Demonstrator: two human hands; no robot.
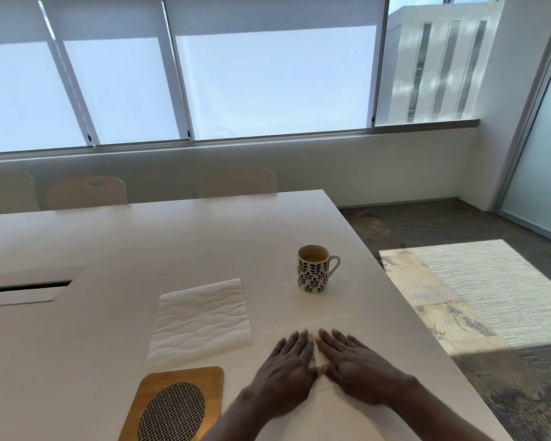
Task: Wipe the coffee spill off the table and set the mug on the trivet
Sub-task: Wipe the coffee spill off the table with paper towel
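A white mug (313, 270) with a dark leaf pattern stands upright on the white table (140, 243), handle to the right, coffee inside. A white paper towel (201, 319) lies flat left of it. Nearer me, at the bottom, sits a wooden trivet (178, 405) with a woven oval centre. My left hand (283, 374) and my right hand (357, 367) rest palm down, side by side, fingers spread, in front of the mug and holding nothing. A faint pale wet patch (303, 326) shows just beyond my fingertips; I cannot tell its edges.
The table's right edge (404, 313) runs close to my right hand, with carpet beyond. A cable slot (26, 286) opens in the table at the left. Chairs (237, 181) stand along the far side under the windows.
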